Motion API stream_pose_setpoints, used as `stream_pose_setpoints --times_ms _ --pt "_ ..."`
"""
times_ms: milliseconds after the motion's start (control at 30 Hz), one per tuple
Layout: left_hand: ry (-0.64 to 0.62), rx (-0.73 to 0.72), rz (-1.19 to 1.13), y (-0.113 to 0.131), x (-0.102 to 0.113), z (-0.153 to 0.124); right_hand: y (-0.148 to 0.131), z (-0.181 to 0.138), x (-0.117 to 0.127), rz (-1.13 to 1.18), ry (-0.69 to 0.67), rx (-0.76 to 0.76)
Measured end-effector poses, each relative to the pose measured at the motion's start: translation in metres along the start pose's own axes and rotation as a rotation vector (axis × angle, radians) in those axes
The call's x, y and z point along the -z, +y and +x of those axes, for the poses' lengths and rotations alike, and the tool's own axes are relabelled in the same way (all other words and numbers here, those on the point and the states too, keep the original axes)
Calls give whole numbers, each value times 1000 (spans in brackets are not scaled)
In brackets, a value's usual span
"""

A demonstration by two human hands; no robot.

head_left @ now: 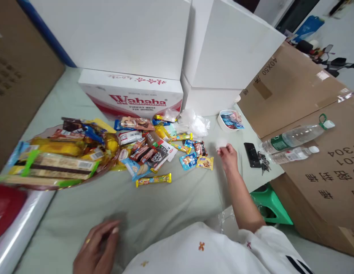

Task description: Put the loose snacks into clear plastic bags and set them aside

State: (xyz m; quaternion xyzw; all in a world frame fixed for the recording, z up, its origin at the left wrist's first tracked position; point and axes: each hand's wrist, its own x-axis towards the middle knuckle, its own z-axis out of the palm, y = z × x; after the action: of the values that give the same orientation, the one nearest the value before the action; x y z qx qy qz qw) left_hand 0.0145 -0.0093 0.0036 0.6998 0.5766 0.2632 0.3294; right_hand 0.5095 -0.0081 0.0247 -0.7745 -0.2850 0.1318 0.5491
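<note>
My right hand [228, 155] is over the table, right of the snack pile, with its fingers pinched on a small whitish, see-through piece of plastic [222, 143]. Left of it lie a yellow cookie packet [204, 163] and a blue snack packet [188, 161]. My left hand [98, 245] hovers low at the front with nothing in it, fingers loosely bent and the thumb apart. A yellow stick-shaped snack [153, 180] lies beyond that hand. Several wrapped snacks [144, 152] are heaped in the middle, beside a clear plastic tray [80, 184] loaded with more packets.
Crumpled clear plastic bags [194, 123] lie behind the snacks. A white bowl [227, 128] holds packets. On the right are a phone [251, 155], keys [263, 163] and two bottles [297, 137]. A Wahaha carton [134, 97] and white boxes [219, 45] line the back.
</note>
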Motion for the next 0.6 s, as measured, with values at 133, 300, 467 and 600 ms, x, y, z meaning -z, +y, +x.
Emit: stream_pose_setpoints --times_ms 133,300,467,600 --pt "-211 220 -450 72 -37 31 -7 -94 -7 209 -333 -129" --pt "-500 268 -870 132 -106 62 -26 -147 -26 73 -579 92" --pt "-406 268 -942 122 -128 63 -28 -146 -7 109 -549 69" --pt "-320 316 -957 102 -116 54 -22 -110 22 208 -288 -13"
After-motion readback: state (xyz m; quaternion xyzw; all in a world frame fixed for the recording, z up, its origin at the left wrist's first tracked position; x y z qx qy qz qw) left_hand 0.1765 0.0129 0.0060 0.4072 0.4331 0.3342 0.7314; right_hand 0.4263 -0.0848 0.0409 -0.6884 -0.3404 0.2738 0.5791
